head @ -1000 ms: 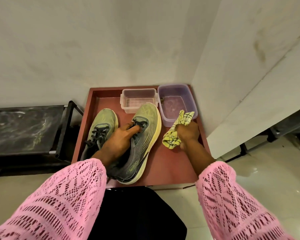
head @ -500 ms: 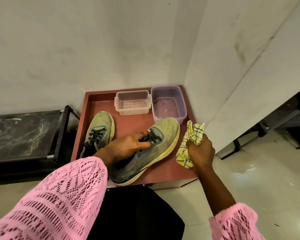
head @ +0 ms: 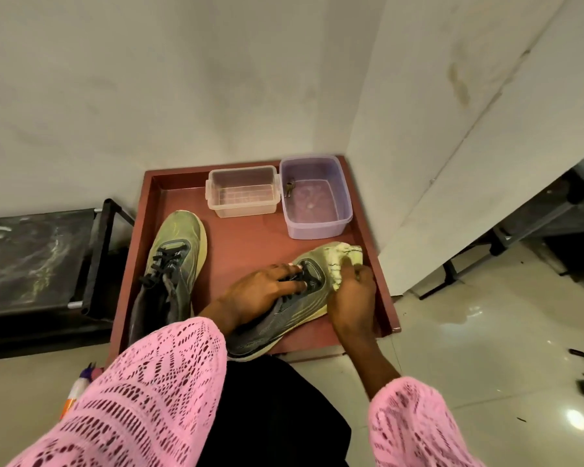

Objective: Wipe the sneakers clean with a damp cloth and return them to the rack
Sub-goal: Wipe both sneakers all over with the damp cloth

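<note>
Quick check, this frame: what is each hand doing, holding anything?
Left hand: holds the sneaker at its laces, fingers curled into the opening.
Right hand: grips the yellow cloth, pressing it on the sneaker's toe.

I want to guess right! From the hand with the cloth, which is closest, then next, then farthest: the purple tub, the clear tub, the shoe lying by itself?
From the right hand, in the head view:
1. Purple tub: just beyond it, at the tray's back right.
2. Clear tub: farther back, left of the purple one.
3. Lone shoe: across the tray, on its left side.
</note>
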